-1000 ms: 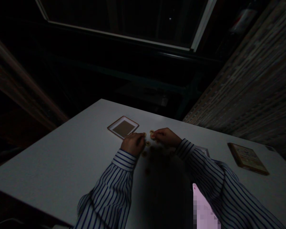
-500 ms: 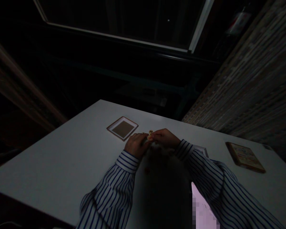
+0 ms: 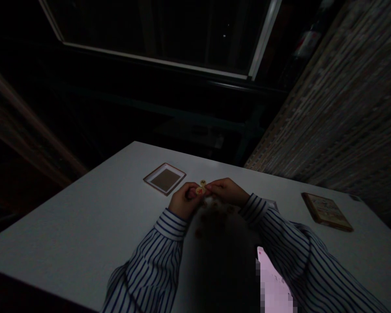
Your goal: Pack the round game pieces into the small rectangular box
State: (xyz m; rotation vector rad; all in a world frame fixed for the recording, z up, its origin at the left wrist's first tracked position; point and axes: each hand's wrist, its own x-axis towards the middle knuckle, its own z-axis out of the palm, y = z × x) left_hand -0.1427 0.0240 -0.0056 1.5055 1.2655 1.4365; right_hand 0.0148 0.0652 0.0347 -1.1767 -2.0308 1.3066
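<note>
My left hand (image 3: 183, 201) is closed, its thumb and curled fingers around the edge of a round xiangqi piece (image 3: 200, 191) with a red character. The fingertips of my right hand (image 3: 227, 190) are pinched together at the right edge of the same piece. Just beyond it lies another round piece (image 3: 203, 182) with a dark mark. Several more xiangqi pieces (image 3: 220, 219) rest in deep shadow on the near side of my hands and are hard to make out.
All of this is on a white table (image 3: 101, 208). A shallow open box tray (image 3: 164, 178) stands left of my hands, a flat boxed item (image 3: 327, 211) at the right. Behind my right wrist a pale edged object (image 3: 271, 203) partly shows. A lit phone-like screen (image 3: 273, 278) glows below.
My left fingers have curled back, so the red-marked piece shows more fully. My hands have shifted slightly left in view, and the view has tilted a little.
</note>
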